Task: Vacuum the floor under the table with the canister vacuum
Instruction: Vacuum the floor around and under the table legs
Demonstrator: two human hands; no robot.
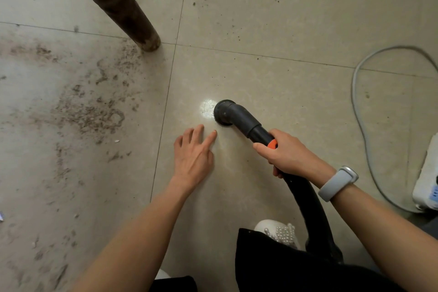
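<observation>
Single view only, head-worn, wide-angle. We look steeply down at the tiled floor [260, 19] from close above it, facing forward. Both forearms enter from the near edge; a table leg [118, 2] slants in at far left, and straight lines bow toward the edges. No second view to compare.

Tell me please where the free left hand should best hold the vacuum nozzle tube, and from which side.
Probably the dark elbow tube, between the round nozzle head and the right hand. The left hand lies open just left of it, so come from the left.
</observation>
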